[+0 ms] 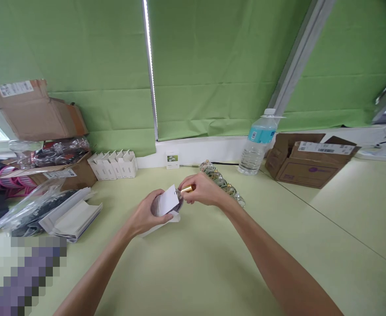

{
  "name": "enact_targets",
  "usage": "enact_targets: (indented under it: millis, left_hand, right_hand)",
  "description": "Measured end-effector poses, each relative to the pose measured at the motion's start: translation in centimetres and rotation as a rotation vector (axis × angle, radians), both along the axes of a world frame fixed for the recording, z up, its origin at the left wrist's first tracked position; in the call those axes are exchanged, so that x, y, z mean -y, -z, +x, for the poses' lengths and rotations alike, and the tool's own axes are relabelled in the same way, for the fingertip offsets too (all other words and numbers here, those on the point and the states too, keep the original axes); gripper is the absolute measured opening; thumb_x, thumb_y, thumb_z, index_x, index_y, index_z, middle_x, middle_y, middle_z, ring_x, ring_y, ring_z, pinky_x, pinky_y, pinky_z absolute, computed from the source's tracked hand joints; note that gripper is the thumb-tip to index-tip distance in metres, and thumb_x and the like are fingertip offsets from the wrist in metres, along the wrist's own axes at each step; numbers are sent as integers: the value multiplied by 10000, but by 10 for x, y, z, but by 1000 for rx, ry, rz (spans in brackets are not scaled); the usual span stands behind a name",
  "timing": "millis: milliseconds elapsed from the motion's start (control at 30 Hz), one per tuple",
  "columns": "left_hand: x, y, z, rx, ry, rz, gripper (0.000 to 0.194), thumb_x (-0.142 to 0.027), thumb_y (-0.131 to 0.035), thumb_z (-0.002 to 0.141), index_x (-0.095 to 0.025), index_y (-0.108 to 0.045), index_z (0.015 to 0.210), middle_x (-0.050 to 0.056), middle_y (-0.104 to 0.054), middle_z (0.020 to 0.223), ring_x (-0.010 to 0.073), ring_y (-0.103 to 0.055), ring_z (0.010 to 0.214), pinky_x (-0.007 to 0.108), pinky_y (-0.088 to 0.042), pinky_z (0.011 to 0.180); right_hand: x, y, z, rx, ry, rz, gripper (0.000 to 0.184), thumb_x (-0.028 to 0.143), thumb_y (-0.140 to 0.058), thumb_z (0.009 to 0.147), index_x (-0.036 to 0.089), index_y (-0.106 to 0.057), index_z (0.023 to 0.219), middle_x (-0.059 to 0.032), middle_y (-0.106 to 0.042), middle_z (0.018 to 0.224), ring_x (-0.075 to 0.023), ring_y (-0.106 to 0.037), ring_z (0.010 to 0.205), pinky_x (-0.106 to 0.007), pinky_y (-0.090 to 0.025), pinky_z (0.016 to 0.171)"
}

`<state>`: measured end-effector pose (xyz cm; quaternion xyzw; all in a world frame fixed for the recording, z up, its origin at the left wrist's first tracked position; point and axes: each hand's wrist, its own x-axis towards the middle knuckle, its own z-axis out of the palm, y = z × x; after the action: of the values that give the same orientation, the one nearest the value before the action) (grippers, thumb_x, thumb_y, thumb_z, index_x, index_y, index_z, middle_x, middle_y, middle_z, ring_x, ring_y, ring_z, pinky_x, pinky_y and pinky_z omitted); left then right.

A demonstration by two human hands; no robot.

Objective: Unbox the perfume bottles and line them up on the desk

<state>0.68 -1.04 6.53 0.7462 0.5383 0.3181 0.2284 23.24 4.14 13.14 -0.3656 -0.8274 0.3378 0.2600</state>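
Near the table's middle, my left hand (147,215) is closed around a rounded, clear-and-dark item whose kind I cannot make out. A small white card (169,200) lies against the item's front. Under it, close to the left thumb, a folded white paper or carton piece (175,217) sticks out. My right hand (202,189) pinches a small gold cylinder (187,188) at the item's upper right end. Whether the cylinder is joined to the item is hidden by the fingers. Behind my right wrist, several clear round glass-like pieces with gold tops (217,179) stand in a slanting row.
At the back stand several small white open boxes (114,165) and a little printed card (172,159). A water bottle (258,142) and an open cardboard box (308,162) are right. Stacked cartons (38,116) and plastic-wrapped goods (38,213) fill the left.
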Motion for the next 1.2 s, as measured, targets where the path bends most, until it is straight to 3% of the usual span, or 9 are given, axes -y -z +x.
enact_targets:
  millis: [133,267,400,567,633,767,967,1200]
  left_hand:
    - [-4,7,-11,-110,-51,18,606,-501,-667,702,-271,-495,1236,45,-587,1213,240,-580,1039,306,-485,777]
    - [-12,20,-23,-272,-186,75,607,-559,-629,718,-276,-500,1240,62,-601,1178,264,-590,1013,333,-474,750]
    - [-18,31,-27,-402,-279,219,686,-621,-596,731,-230,-467,1279,111,-573,1232,324,-539,1111,436,-429,892]
    - [-9,30,4,-371,-132,417,661,-610,-567,778,-228,-438,1301,103,-506,1336,302,-416,1274,442,-361,1021]
    - [-3,31,23,-348,-63,404,627,-613,-577,770,-237,-471,1261,88,-538,1302,293,-453,1246,437,-377,1012]
    - [4,41,50,-289,-64,355,538,-580,-625,746,-235,-533,1149,71,-645,1118,278,-583,1065,451,-418,967]
    - [2,49,54,-282,-97,402,198,-319,-566,840,-232,-574,1018,44,-676,955,225,-617,934,423,-427,955]
    - [1,48,54,-261,-114,356,127,-310,-519,872,-223,-567,952,35,-658,870,214,-604,876,339,-471,775]
  right_hand:
    - [-4,-6,11,25,62,74,135,191,-531,632,153,-651,582,-23,-659,681,-114,-553,525,-210,-360,463]
    - [-9,-4,17,166,144,185,138,186,-542,627,161,-589,500,-13,-594,574,-112,-508,521,-221,-295,468]
    - [-10,2,15,363,198,210,126,168,-575,626,160,-574,500,-15,-538,528,-101,-439,487,-248,-226,463]
    - [-3,13,0,615,192,259,65,191,-612,646,146,-628,601,-55,-568,585,-100,-383,455,-272,-176,445]
    - [2,16,-8,686,158,282,73,186,-601,656,135,-652,649,-73,-583,602,-112,-410,456,-273,-177,435]
    - [12,18,-19,757,132,279,152,179,-561,674,123,-695,720,-101,-615,633,-135,-469,472,-278,-179,424]
    - [17,11,-21,733,168,383,202,226,-536,699,147,-713,756,-112,-650,718,-161,-548,574,-272,-187,460]
    - [11,7,-10,680,172,334,217,302,-523,797,179,-661,684,-31,-547,607,-122,-432,521,-263,-185,490]
